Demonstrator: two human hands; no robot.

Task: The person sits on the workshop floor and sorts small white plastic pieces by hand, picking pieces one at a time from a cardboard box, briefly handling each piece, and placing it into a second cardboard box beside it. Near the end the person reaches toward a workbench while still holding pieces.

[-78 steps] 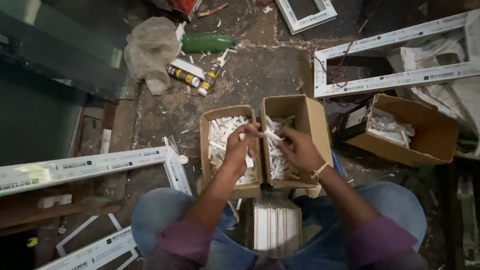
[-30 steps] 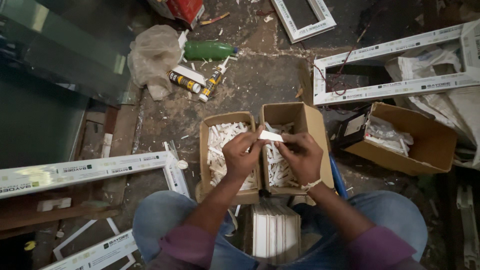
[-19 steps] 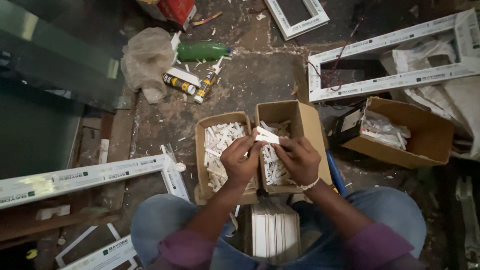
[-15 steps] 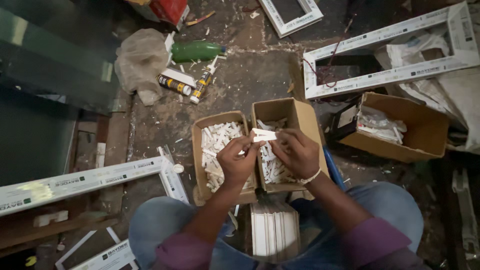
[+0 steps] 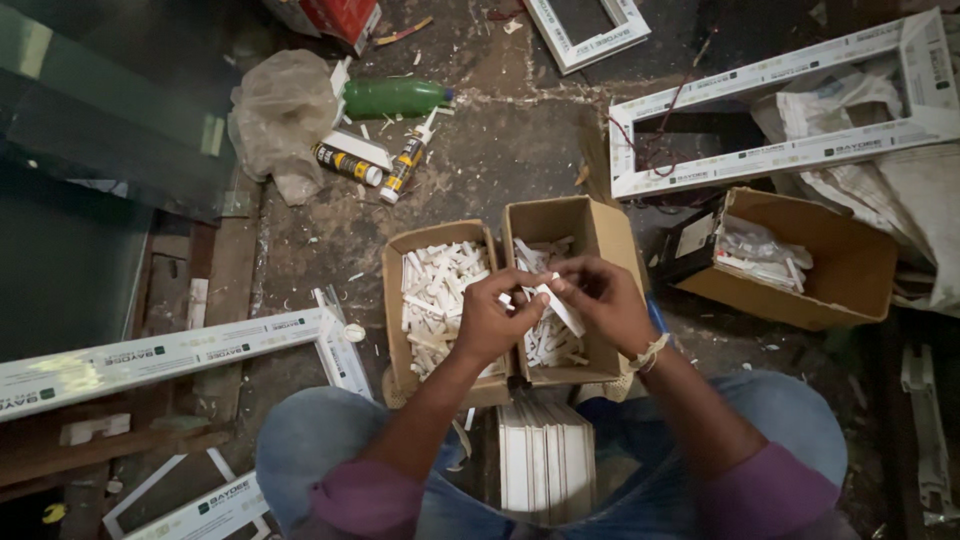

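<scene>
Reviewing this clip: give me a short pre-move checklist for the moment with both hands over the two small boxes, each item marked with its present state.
1. White strip held by both hands: ok, left hand and right hand both pinch it.
2. Strip is over a box: ok, it hangs above the right box.
3. Left box has stock: ok, full of white pieces.
4. Right box has room: ok, it looks less filled than the left box.
5. Strip whole, undamaged: cannot tell, too small.
6. Stack of white panels between the knees is out of the hands' way: ok, it lies below the boxes.
</scene>
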